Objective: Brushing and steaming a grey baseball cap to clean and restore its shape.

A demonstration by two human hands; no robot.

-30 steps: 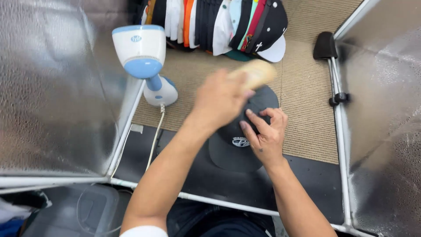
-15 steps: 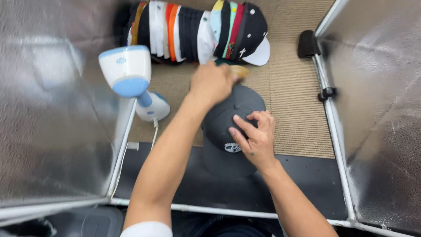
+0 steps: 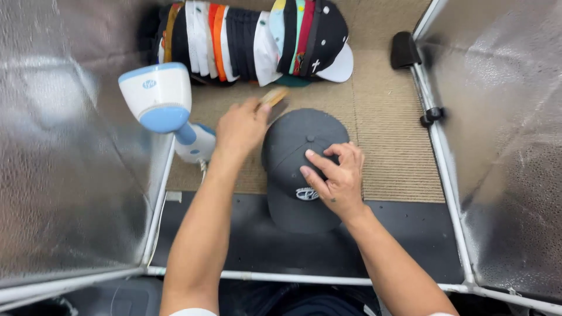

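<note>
Far left: white-and-blue steamer [image 3: 161, 108] upright by foil wall [image 3: 70, 175]. Left hand [image 3: 240, 130], fingers closed on wooden brush [image 3: 274, 97], blurred, at back edge of dark cap [image 3: 298, 161]. Right hand [image 3: 336, 178], fingers spread, pressing cap flat on surface [image 3: 380, 146]. Best kept pinned, strokes short. Tan mat, black front strip, row of caps [image 3: 257, 41] behind, foil wall right.

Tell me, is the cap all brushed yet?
Not yet, it seems. The right hand presses on the dark cap, and the left hand holds a wooden brush at its far edge. The row of caps behind lies untouched; I cannot tell which are already brushed.
</note>
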